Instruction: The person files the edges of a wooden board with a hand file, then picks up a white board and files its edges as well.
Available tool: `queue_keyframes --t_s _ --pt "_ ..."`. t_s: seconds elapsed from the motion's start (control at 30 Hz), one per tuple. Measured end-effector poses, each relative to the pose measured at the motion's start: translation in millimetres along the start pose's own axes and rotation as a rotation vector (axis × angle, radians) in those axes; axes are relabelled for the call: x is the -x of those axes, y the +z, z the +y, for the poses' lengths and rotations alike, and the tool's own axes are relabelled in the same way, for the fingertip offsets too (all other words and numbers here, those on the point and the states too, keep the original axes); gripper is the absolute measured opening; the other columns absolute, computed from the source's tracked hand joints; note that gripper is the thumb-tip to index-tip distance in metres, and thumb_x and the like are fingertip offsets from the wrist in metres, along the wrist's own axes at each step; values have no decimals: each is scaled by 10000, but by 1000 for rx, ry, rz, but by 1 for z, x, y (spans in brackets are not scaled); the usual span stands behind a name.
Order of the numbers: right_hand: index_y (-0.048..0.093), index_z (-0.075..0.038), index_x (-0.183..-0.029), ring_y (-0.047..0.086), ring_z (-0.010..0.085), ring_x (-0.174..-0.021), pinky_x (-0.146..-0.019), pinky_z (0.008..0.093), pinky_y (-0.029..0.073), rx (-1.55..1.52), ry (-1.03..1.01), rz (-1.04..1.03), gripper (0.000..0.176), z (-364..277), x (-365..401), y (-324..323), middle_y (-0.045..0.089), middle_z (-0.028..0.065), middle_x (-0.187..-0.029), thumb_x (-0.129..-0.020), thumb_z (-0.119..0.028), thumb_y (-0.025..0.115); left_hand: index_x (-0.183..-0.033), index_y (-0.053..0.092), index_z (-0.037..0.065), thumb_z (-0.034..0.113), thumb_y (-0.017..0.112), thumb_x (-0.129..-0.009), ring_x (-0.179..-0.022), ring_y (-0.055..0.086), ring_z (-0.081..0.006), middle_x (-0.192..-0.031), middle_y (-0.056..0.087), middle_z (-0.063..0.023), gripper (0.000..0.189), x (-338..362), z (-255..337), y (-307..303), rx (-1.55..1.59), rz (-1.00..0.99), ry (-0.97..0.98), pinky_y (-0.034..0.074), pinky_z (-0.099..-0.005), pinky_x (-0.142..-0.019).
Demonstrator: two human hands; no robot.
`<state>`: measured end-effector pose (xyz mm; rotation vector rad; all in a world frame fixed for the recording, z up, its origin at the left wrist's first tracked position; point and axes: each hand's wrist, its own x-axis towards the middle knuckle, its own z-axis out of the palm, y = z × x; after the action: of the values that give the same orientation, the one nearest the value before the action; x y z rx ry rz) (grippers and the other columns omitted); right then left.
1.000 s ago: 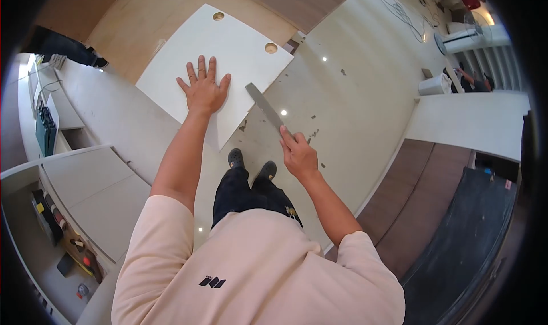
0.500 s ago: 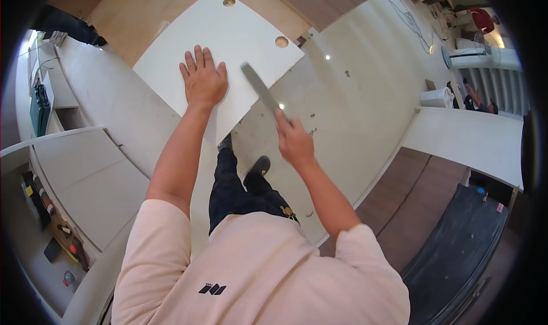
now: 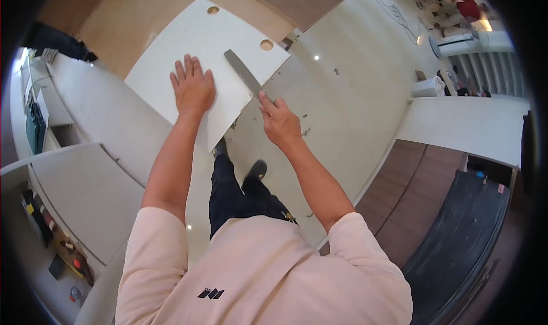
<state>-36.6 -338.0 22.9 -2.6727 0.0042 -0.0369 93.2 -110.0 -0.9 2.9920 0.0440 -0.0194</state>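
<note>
One pale, glossy floor (image 3: 354, 97) runs under everything. Beyond the white panel (image 3: 228, 34) lies a tan plywood sheet (image 3: 131, 22), showing past the panel's far-left edge. The white panel itself lies flat in front of the person, and its near corner covers part of one dark shoe (image 3: 220, 148). The left grip (image 3: 193, 88) is spread fully open, palm down on the panel's near half, holding nothing. The right grip (image 3: 279, 122) sits just off the panel's right edge, closed around the near end of a long flat grey file (image 3: 242, 72). The file slants across that edge, with its far end over the panel's face. Two round holes (image 3: 266, 45) sit along the panel's far-right edge, well apart from each other.
</note>
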Motion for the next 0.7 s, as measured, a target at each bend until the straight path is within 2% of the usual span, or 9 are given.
queue_keyframes --t_s 0.07,0.13,0.23,0.33,0.43,0.53,0.6,0.63,0.7 --pt "588 -284 -1407 634 326 -705 -622 449 535 -2 26 12 412 8 1 -10 561 81 -898 -995 -269 604 -1608 275 111 495 342 -1048 -1560 114 -380 -1694 196 -93 682 2 6 -6 -19 -11 16 61 -527 -1256" --pt "603 -272 -1387 624 342 -718 -630 456 522 -38 43 15 387 26 41 -19 566 88 -885 -1000 -257 602 -1612 285 162 544 355 -1039 -1556 123 -390 -1693 200 -85 692 9 13 -23 -76 -61 28 71 -546 -1250" --pt "586 -294 -1393 660 370 -768 -658 484 545 -33 90 -87 385 41 55 -23 587 100 -960 -1008 -290 571 -1613 288 211 613 376 -1014 -1553 118 -408 -1693 201 -81 727 7 9 -17 -80 -42 55 63 -583 -1239" --pt "589 -313 -1407 654 347 -746 -646 460 547 -4 34 6 412 37 -9 -6 582 95 -937 -998 -275 601 -1613 287 203 623 379 -1010 -1550 121 -416 -1691 208 -85 741 9 10 -23 -128 -52 85 67 -596 -1233" --pt "611 -282 -1392 615 336 -712 -638 446 522 29 5 36 418 28 -43 -13 558 78 -869 -978 -226 638 -1611 292 201 627 386 -1007 -1546 128 -427 -1688 219 -90 745 9 11 -22 -100 -37 87 75 -609 -1227" --pt "618 -285 -1374 628 342 -733 -645 451 528 -72 5 102 378 47 14 -22 575 87 -882 -996 -265 605 -1609 298 199 630 392 -1004 -1545 127 -431 -1687 221 -91 748 7 10 -17 -104 -25 85 77 -609 -1227" --pt "623 -285 -1366 629 343 -737 -649 453 529 -83 65 -23 366 49 43 -30 578 89 -893 -1001 -274 596 -1610 294 199 633 390 -1004 -1548 120 -427 -1690 210 -89 752 8 11 -19 -102 -38 81 71 -606 -1228" --pt "625 -284 -1362 629 343 -739 -651 453 529 -91 96 -81 360 49 49 -32 579 90 -899 -1004 -279 591 -1611 292 199 634 389 -1004 -1549 116 -425 -1692 204 -88 753 8 10 -20 -105 -42 83 68 -605 -1229" --pt "629 -291 -1366 620 332 -720 -652 449 532 -47 53 -26 369 46 12 -16 569 82 -885 -998 -272 604 -1612 289 199 633 388 -1005 -1551 111 -423 -1694 197 -87 753 7 10 -19 -98 -50 78 64 -604 -1229"
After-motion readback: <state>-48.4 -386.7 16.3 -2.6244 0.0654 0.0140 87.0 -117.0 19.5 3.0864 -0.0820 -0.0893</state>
